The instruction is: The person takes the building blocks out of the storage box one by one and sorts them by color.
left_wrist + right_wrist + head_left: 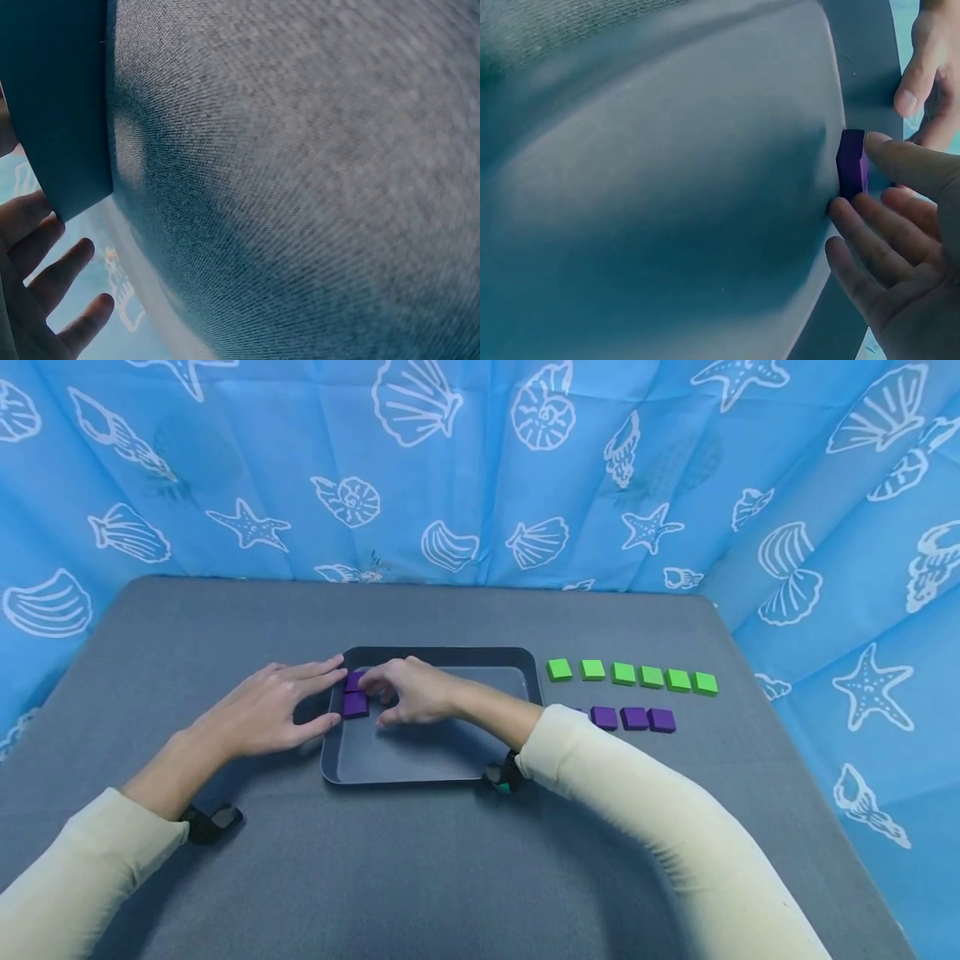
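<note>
In the head view a dark grey tray point(420, 764) lies on the table, with two purple blocks point(356, 705) one behind the other along its left wall. My right hand point(416, 692) reaches into the tray. Its fingertips touch the farther purple block, partly hiding it, while the thumb stands apart from the fingers. A purple block point(852, 163) shows close to the thumb in the right wrist view. My left hand point(266, 706) is at the tray's left rim with fingers extended, fingertips and thumb on or beside the edge. The left wrist view shows fingers near the tray's outer wall point(60, 112).
Right of the tray, several green blocks point(623, 674) form a row. Nearer to me is a row of purple blocks point(634, 719), its left end hidden by the right sleeve point(637, 802). A blue shell-patterned curtain point(480, 468) hangs behind the grey table point(337, 877).
</note>
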The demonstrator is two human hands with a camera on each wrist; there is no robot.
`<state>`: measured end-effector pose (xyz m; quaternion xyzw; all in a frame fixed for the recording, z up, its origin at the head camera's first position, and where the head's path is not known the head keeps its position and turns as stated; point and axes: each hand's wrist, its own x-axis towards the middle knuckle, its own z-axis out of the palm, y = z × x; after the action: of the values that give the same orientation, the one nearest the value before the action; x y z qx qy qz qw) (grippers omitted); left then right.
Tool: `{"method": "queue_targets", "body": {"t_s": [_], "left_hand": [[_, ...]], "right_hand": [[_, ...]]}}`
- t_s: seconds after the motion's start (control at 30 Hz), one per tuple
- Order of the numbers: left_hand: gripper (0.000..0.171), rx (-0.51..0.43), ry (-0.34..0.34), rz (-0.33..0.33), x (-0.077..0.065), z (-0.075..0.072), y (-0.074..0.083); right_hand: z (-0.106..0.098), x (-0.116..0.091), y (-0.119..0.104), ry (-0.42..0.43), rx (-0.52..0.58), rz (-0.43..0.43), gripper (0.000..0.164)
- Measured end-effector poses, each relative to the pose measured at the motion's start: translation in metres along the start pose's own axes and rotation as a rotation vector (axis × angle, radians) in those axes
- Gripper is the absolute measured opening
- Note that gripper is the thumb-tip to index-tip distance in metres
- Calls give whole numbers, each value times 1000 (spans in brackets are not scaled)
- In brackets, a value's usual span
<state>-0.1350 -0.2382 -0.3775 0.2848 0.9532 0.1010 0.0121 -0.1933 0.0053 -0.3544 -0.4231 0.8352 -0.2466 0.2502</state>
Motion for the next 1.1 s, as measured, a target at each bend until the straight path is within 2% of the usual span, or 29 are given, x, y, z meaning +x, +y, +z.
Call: {"method": "queue_targets", "body": {"t_s": [0.2,0.47,0.9,1.1], "left_hand": [[68,2,8,-4,0,-1,1],[67,-7,19,6,-1,0,1],[66,-16,26,24,0,2,-2],[65,-19,44,35,0,4,-2]], "right_hand": [[0,3,-2,9,-5,27,59],[1,5,-4,0,4,14,59],[-1,18,-6,-1,-77,24,48],[3,25,-11,1,-145,2,49]]}}
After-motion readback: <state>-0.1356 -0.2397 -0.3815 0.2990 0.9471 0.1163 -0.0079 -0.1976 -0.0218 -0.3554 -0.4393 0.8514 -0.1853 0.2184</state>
